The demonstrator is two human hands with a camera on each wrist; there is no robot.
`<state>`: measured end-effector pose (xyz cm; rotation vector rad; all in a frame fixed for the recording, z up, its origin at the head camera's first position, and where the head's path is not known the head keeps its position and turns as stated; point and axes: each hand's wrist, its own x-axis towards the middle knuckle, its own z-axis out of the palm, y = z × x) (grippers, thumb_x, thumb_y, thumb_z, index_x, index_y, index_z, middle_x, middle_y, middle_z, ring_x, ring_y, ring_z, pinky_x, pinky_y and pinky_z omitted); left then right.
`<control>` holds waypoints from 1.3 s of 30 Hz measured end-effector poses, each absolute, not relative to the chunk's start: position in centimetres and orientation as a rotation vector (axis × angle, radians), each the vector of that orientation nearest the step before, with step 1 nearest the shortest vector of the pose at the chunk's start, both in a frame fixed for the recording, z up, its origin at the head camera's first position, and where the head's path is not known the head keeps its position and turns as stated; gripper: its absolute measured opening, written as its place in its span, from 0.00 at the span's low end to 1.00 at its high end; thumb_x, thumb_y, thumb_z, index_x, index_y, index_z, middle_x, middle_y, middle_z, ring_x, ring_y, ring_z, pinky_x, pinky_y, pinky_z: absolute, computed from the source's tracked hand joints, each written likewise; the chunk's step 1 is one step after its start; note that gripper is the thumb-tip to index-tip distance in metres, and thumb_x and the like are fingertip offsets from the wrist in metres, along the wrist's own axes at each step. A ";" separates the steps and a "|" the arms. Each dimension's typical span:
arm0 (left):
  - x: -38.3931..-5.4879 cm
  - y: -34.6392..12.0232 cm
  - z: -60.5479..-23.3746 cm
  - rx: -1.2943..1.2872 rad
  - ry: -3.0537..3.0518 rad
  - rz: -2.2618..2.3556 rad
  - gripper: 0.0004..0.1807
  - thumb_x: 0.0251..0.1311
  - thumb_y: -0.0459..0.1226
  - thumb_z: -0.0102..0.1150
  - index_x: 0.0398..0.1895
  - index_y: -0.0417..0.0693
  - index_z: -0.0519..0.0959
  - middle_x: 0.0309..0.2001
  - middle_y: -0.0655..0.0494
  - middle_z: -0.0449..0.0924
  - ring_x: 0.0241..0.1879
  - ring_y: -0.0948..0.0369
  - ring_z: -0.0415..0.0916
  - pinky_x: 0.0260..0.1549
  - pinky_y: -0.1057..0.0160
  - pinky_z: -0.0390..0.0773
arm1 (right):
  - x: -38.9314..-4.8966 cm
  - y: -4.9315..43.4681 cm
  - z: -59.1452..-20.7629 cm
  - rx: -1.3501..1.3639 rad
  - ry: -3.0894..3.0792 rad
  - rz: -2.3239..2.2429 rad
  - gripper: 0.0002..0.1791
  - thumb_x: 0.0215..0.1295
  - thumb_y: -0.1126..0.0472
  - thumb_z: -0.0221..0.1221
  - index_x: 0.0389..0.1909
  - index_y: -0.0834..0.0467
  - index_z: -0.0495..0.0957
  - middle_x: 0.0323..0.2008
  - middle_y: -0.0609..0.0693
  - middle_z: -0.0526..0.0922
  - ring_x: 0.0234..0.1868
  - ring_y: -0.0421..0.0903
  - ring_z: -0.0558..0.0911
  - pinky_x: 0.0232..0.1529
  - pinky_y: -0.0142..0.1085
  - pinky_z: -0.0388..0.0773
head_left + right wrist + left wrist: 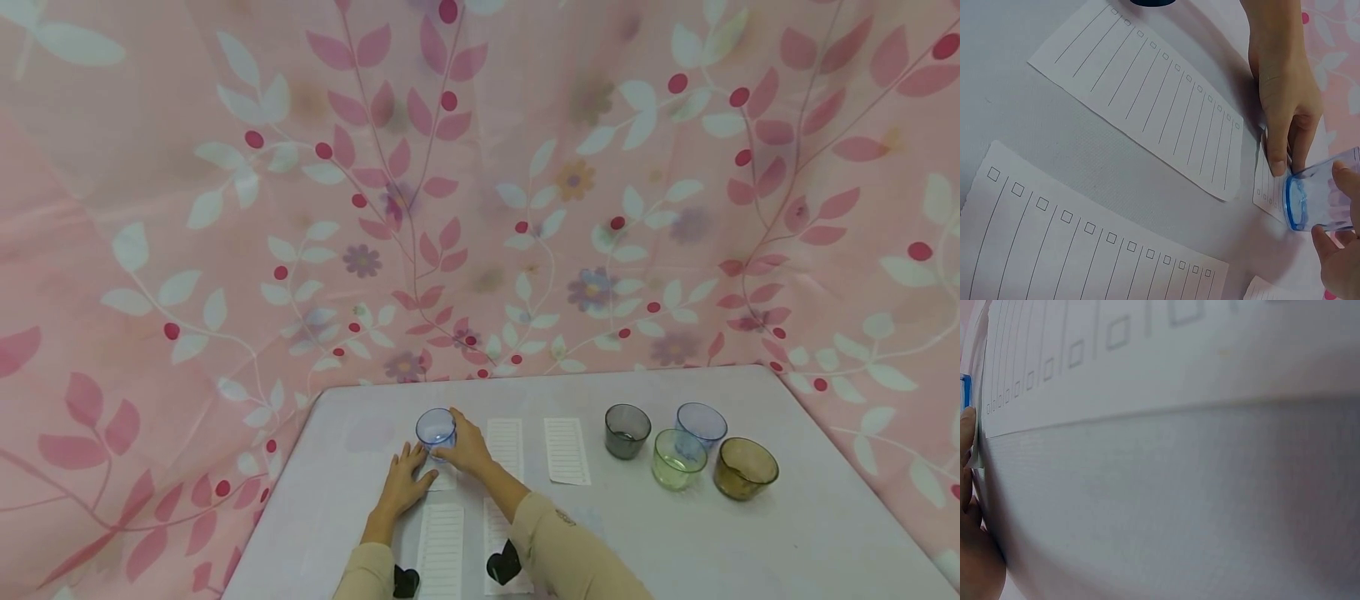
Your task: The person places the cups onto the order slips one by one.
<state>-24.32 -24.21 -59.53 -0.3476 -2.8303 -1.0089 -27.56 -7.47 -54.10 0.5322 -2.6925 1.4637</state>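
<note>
My right hand (471, 450) grips a clear blue glass cup (435, 427) at the left of the white table, thumb and fingers on either side of it. The right wrist view shows the cup's thick blue base low over a lined paper strip (1263, 181). On that strip rests my left hand (405, 483), its fingers extended and fingertips right beside the cup's base. The left wrist view catches only the edge of the left hand (979, 550), with a lined sheet (1166, 369) beside it.
More lined paper strips lie nearby, one strip (441, 550) between the forearms and another (566, 450) farther right. On the right stand a grey cup (627, 433), a green cup (678, 462), another blue cup (703, 421) and an amber cup (745, 471). A pink floral cloth (480, 208) hangs behind.
</note>
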 end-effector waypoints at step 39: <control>-24.4 -24.2 -59.9 -0.331 -2.821 -0.937 0.31 0.57 0.39 0.60 0.56 0.22 0.68 0.60 0.27 0.65 0.65 0.32 0.52 0.64 0.35 0.47 | -26.5 -6.8 -54.6 0.633 -2.600 1.624 0.39 0.56 0.65 0.64 0.65 0.72 0.57 0.57 0.71 0.71 0.54 0.65 0.76 0.53 0.49 0.76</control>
